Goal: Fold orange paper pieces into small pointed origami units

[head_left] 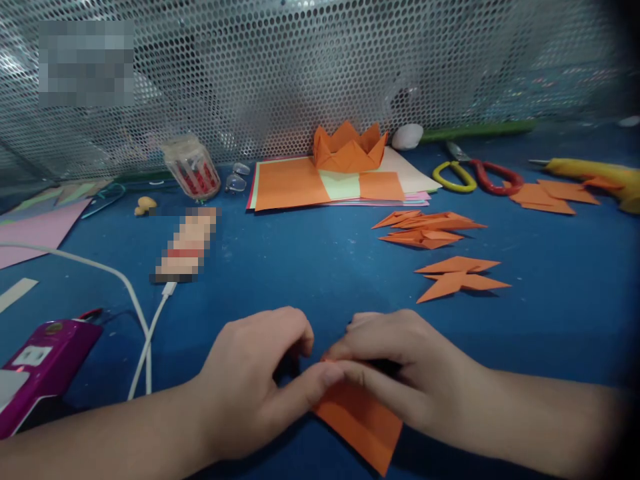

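Observation:
A piece of orange origami paper (363, 423) lies at the front of the blue table, one corner pointing toward me. My left hand (265, 373) has its fingers curled, and its thumb presses on the paper's upper left part. From the other side my right hand (400, 367) grips the far edge, with its thumb meeting the left thumb. Both hands cover the far part of the paper, so any fold there is hidden. Beyond the right hand lie pointed folded orange pieces (461, 280), and further back a small stack of similar folded pieces (427, 228).
An orange paper crown (350, 150) sits on stacked coloured paper (290, 183) by the mesh wall. Scissors (477, 175), orange squares (545, 197) and a yellow glue gun (595, 172) lie right. Leftward are a jar (193, 167), white cable (131, 287) and purple device (55, 363).

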